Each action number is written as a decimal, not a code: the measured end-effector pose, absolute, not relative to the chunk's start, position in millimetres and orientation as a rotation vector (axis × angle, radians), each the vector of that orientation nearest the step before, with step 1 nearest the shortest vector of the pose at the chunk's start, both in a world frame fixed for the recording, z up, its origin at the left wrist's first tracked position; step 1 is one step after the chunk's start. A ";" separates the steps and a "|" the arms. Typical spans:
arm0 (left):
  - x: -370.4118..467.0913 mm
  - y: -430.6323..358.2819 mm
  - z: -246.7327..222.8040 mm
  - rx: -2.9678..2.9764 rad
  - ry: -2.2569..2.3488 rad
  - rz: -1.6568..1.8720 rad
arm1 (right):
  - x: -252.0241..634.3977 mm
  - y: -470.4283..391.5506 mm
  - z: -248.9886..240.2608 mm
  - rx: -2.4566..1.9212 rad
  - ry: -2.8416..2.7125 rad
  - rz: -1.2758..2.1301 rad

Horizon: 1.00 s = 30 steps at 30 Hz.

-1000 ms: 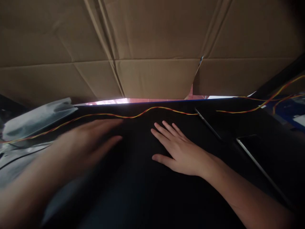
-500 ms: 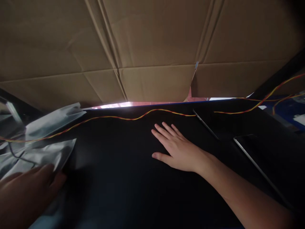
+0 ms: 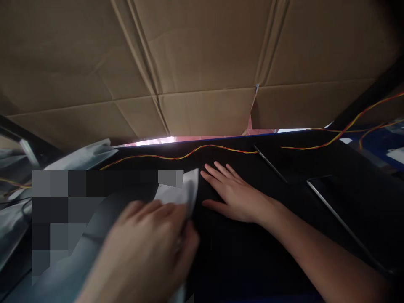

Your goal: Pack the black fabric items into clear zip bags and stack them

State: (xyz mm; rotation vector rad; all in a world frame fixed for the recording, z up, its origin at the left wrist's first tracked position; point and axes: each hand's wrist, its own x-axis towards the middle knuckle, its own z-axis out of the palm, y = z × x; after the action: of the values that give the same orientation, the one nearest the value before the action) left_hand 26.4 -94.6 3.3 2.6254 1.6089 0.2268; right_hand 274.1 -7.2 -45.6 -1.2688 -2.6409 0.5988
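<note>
My left hand (image 3: 151,244), somewhat blurred, is closed on a whitish bag (image 3: 175,193) at the lower centre-left. The bag's far corner sticks out beyond the knuckles, and a pixelated patch covers part of the area beside it. My right hand (image 3: 232,193) lies flat on the black surface (image 3: 246,269), palm down with fingers spread, holding nothing. To its right rest two dark, flat devices: one (image 3: 277,162) near the back and one (image 3: 344,210) nearer me, each with a pale edge.
Brown cardboard (image 3: 205,50) rises behind the black surface. A twisted red and yellow wire (image 3: 151,156) runs along the back. More translucent bags (image 3: 85,153) lie at the left, and blue and white items (image 3: 394,145) are at the far right.
My left hand has moved right, from the bags at the left edge to near my right hand, bringing a whitish bag with it. My right hand has stayed in place.
</note>
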 end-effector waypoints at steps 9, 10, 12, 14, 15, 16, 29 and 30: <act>42.0 -22.0 -16.8 2.585 1.386 0.034 | 272.3 -8.9 -38.4 -1.246 -2.466 0.518; 36.0 -16.4 -16.7 2.591 1.337 0.036 | 271.8 -9.8 -34.2 -1.242 -2.422 0.515; 25.9 -5.7 -17.3 2.592 1.288 0.070 | 269.8 -13.4 -26.0 -1.143 -2.443 0.534; 19.0 3.0 -19.5 2.570 1.313 0.149 | 265.7 -19.4 -21.6 -0.932 -2.583 0.508; 16.6 5.9 -21.0 2.553 1.340 0.192 | 262.7 -23.1 -21.8 -0.815 -2.649 0.453; 14.7 7.8 -22.5 2.535 1.366 0.228 | 259.2 -26.9 -23.6 -0.713 -2.690 0.383; -8.7 11.6 -28.6 2.480 0.705 0.640 | 238.9 -36.1 -40.0 -0.453 -2.436 0.315; -8.3 8.6 -26.6 2.477 0.643 0.680 | 239.4 -35.1 -39.5 -0.480 -2.404 0.338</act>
State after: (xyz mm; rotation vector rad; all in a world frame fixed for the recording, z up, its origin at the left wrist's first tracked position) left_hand -8.3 8.6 -26.6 2.4775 0.6430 0.6804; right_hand 239.4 -35.1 -39.5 -0.4796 -2.4043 0.3378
